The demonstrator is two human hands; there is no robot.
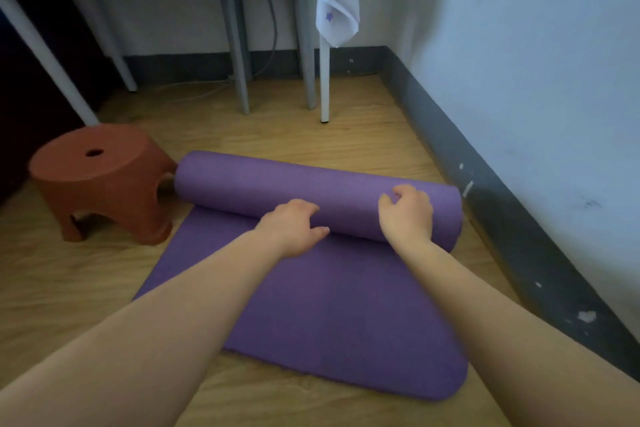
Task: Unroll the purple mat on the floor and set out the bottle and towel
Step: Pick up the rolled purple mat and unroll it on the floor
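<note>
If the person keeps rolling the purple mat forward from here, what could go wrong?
1. The left end of the roll of the purple mat lies very near the red stool; it may catch there and unroll crooked.
2. White table legs stand ahead, so the mat may stop before it lies fully flat.
3. The left hand and right hand both sit right of the roll's middle, so the push may be uneven.

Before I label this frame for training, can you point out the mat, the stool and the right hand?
mat (311,305), head view, on the flat unrolled part.
stool (83,163), head view, on its round top.
right hand (407,213), head view, on the back of the hand.
</note>
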